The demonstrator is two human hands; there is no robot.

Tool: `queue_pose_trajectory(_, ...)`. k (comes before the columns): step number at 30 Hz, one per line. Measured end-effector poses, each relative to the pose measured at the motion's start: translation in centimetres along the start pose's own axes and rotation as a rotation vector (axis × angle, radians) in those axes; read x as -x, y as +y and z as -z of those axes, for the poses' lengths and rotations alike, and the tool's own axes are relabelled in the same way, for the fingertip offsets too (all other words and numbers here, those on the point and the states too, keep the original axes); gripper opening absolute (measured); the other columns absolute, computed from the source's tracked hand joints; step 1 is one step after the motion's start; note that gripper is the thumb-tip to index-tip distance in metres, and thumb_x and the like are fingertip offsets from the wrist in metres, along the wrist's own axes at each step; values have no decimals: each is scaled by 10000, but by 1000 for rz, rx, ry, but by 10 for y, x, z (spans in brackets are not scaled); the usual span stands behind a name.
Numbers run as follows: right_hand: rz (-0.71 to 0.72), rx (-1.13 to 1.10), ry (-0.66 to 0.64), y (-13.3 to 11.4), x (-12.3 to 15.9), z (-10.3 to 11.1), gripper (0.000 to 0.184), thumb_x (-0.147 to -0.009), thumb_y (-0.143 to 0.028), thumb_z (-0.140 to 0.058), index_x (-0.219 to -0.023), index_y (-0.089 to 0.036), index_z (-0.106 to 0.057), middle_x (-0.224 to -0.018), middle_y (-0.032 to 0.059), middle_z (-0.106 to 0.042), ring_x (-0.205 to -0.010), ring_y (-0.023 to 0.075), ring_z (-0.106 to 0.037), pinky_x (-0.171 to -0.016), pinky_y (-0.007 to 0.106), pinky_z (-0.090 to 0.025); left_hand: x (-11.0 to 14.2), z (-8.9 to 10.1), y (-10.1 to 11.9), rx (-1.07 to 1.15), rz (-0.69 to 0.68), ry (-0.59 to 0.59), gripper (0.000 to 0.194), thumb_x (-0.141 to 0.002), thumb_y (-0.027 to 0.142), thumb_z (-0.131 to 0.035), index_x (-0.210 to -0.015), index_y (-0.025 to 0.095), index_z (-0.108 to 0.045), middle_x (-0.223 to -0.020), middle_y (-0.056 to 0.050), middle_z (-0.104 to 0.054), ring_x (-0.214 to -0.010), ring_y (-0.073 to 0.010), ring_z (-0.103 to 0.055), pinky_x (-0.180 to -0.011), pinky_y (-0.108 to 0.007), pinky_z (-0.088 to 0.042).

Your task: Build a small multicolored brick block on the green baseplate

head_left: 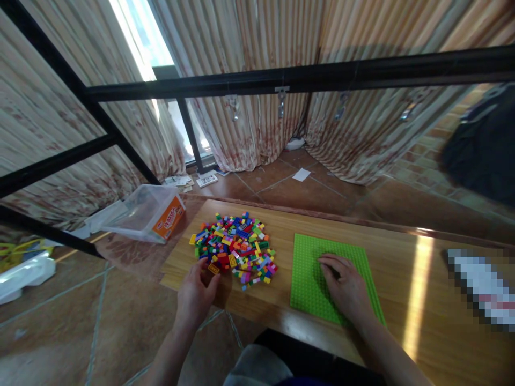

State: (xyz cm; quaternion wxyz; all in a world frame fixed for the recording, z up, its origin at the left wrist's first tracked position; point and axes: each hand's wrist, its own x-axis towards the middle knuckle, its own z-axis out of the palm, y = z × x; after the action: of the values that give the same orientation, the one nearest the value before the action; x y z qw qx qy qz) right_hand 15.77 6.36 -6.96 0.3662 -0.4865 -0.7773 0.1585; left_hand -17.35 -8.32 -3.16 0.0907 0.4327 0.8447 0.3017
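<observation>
At the near left edge of a heap of small coloured toy bricks (235,241), my left hand (196,294) has its thumb and index finger at either side of an orange-yellow brick (213,268). The brick looks held between the two tips, close to the tabletop. My right hand (348,287) rests over a green studded baseplate (308,289), its fingers curled and the thumb drawn in toward them. Whatever those fingers hold, if anything, is hidden. Around the hand, the visible studs of the baseplate carry no bricks.
Both lie on a narrow wooden table (277,316). A clear plastic bin (140,214) with an orange label stands beyond its left end. A blurred, pixelated object (483,287) lies at the right. A black metal frame (257,80) crosses in front of curtains (257,43).
</observation>
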Motion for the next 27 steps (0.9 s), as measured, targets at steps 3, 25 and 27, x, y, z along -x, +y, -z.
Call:
queue_pose_trajectory(3, -35, -31, 2, -1, -3, 2, 270, -891, -390, -498, -900, -221, -708, -1003, 90, -714, -958, 249, -645, -900, 470, -497, -1, -1, 2, 33, -8, 24, 457, -762, 378, -632, -1171, 180, -590, -924, -80, -667, -831, -246, -617, -724, -345, -467)
queue_pose_trajectory(25, -11, -348, -103, -109, 52, 25, 223, -902, -303, -571, -1097, -320, -679, -1025, 41, -727, -930, 202, -695, -773, 323, -603, 76, -50, 116, 1236, 354, -811, 416, -778, 463, -700, -1061, 161, -652, -729, -26, -631, -601, -107, -539, -601, -231, -404)
queue_pose_trajectory(27, -81, -333, -70, -103, 55, 27, 236, -906, -326, -562, -1112, -311, -676, -1054, 48, -728, -957, 209, -697, -789, 331, -603, 58, -42, 113, 1099, 186, -681, 411, -767, 446, -709, -1072, 176, -650, -850, -60, -670, -685, -147, -586, -646, -263, -442)
